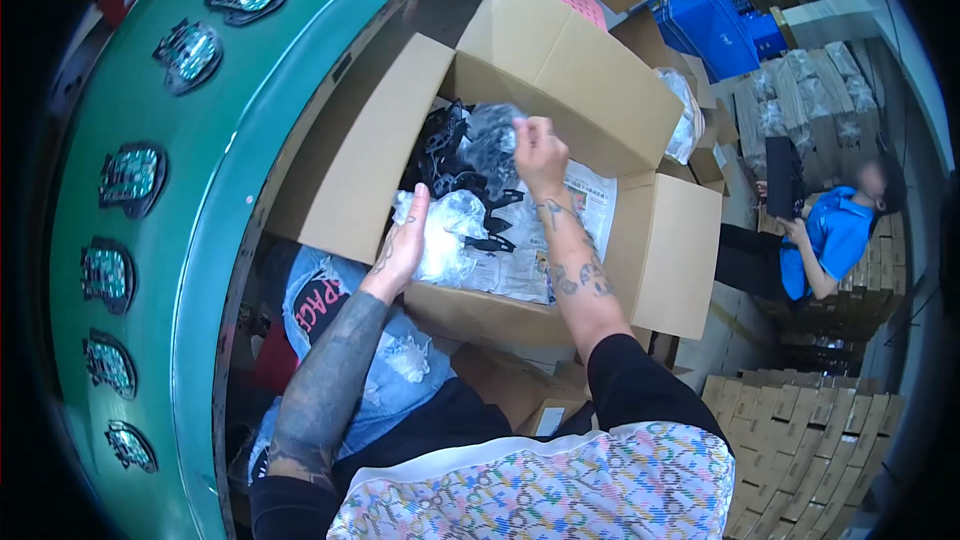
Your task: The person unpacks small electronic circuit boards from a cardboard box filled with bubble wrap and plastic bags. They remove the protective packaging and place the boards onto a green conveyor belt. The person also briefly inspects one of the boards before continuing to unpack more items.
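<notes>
An open cardboard box (600, 70) stands in front of me, its flaps folded outward. Inside lie black plastic parts (440, 145) with pointed ends, over sheets of printed newspaper (590, 202). My right hand (541, 154) is closed, pinching the edge of a clear plastic bag (488, 152) above the black parts. My left hand (404, 248) is at the box's near left side, thumb up, against a crumpled whitish plastic bag (450, 235). That bag shows on both sides of the thumb; the other fingers are mostly hidden.
On my left runs a green conveyor belt (205, 180) carrying several dark parts with shiny greenish faces (133, 178). A person in a blue shirt (838, 240) stands at right, holding a dark flat object. Stacked cartons (800, 440) and blue bins (705, 25) lie beyond.
</notes>
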Demonstrator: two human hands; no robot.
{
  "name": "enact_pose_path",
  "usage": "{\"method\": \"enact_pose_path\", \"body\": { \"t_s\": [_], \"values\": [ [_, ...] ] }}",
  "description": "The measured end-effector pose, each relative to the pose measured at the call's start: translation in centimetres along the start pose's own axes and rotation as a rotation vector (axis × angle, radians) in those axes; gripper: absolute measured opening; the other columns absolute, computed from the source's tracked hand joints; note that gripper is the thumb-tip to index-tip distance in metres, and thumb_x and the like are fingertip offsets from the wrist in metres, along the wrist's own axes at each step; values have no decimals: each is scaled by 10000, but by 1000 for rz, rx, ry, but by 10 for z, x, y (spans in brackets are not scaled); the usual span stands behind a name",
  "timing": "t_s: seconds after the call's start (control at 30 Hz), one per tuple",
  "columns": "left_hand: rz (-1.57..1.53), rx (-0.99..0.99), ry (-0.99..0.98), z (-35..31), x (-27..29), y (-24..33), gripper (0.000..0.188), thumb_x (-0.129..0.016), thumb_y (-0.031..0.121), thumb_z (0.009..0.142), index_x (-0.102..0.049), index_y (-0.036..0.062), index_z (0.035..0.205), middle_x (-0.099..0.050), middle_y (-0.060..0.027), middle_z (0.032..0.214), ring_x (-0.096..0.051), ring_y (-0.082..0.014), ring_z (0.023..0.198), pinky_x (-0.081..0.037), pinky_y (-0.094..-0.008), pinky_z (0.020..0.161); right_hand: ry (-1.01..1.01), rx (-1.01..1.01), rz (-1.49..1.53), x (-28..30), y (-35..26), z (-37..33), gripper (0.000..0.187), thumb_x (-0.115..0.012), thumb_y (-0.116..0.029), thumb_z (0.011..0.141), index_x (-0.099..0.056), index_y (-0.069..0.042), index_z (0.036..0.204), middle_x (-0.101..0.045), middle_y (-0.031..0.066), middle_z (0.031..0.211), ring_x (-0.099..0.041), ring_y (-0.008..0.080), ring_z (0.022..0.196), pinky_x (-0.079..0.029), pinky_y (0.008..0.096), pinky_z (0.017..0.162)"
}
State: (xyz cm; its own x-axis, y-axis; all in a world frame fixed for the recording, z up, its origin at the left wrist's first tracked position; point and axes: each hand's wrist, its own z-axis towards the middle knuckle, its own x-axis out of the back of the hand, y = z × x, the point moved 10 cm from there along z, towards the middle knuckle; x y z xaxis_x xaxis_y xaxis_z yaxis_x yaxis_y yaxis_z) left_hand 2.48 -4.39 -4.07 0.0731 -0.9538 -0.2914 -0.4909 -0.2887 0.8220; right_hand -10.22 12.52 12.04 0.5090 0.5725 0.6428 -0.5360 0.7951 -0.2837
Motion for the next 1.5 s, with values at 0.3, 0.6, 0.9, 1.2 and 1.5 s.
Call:
{"method": "enact_pose_path", "body": {
  "t_s": [0.3, 0.6, 0.9, 1.2, 1.5],
  "values": [
    [203, -154, 4, -29, -14, 32, 801, -288, 626, 936, -385, -39, 1371, -390, -209, 1424, -332, -284, 1352, -247, -335, 1104, 24, -196, 89, -9, -6, -6, 248, -639, -262, 884, -573, -56, 764, -596, 106, 595, -595, 218, 531, -462, 351, 519],
    [169, -210, -115, -29, -33, 29, 727, -332, 582, 949, -452, -28, 1326, -469, -185, 1370, -400, -277, 1309, -293, -343, 1076, 27, -350, 198, 14, -2, 6, 298, -665, -306, 867, -579, -51, 738, -604, 57, 561, -558, 122, 498, -431, 322, 478],
    [152, -255, -106, -33, -36, 36, 696, -337, 578, 951, -526, -18, 1258, -570, -174, 1254, -515, -270, 1183, -360, -356, 1010, 43, -329, 225, 26, 0, 15, 232, -669, -229, 868, -601, -51, 736, -596, 43, 600, -523, 105, 525, -434, 290, 510],
    [221, -268, -260, -41, -52, 38, 715, -419, 588, 925, -535, -43, 1241, -570, -131, 1239, -525, -212, 1129, -394, -332, 959, 351, -600, 319, 78, 26, 24, 278, -576, -265, 940, -551, -34, 788, -552, -19, 662, -454, 62, 577, -397, 257, 525],
    [-170, -203, -190, -37, -53, 25, 891, -520, 659, 840, -406, -66, 1345, -396, -185, 1405, -321, -243, 1331, -210, -354, 1113, -326, -564, 457, -2, -60, -106, 137, -572, -198, 917, -581, -66, 880, -580, -29, 725, -490, 53, 579, -367, 227, 496]
  ]
}}
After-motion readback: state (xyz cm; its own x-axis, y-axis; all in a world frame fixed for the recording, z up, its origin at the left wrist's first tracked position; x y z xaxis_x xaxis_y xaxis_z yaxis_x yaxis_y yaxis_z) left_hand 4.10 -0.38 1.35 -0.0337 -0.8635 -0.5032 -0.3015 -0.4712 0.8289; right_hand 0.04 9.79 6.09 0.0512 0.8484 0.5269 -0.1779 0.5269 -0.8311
